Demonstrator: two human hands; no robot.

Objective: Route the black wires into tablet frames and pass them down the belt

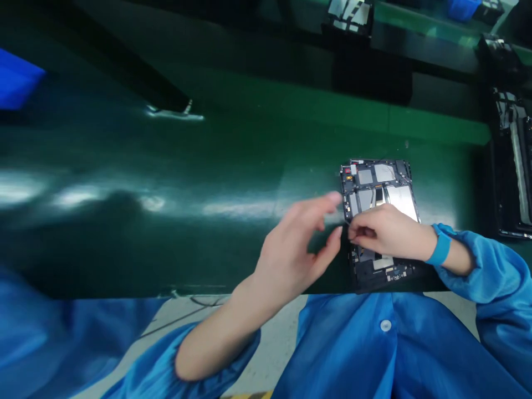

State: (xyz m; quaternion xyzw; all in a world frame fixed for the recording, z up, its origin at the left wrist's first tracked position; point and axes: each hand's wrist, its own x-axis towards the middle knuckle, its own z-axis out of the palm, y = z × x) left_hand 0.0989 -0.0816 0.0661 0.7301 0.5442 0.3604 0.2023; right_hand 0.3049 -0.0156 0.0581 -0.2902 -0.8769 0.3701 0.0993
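Observation:
An opened tablet [399, 200] lies on the green bench top, its inner boards, silver panels and ribbon cables exposed. My right hand [386, 231] reaches over it from the right, wearing a blue wristband [439, 247]. Its fingers are pinched together at the tablet's left edge; whatever they grip there is too small to make out. Just left of that edge is my left hand [293, 241], its thumb and fingers apart with nothing between them. Some blur softens its fingertips. Both hands cover part of the tablet's middle and left side.
More opened devices sit in a black tray [505, 230] at the right and on a dark stand [349, 33] at the back. A blue bin [19, 80] is at far left, near a dark slanted post [137, 72]. Another person's blue sleeve [54, 338] shows at lower left.

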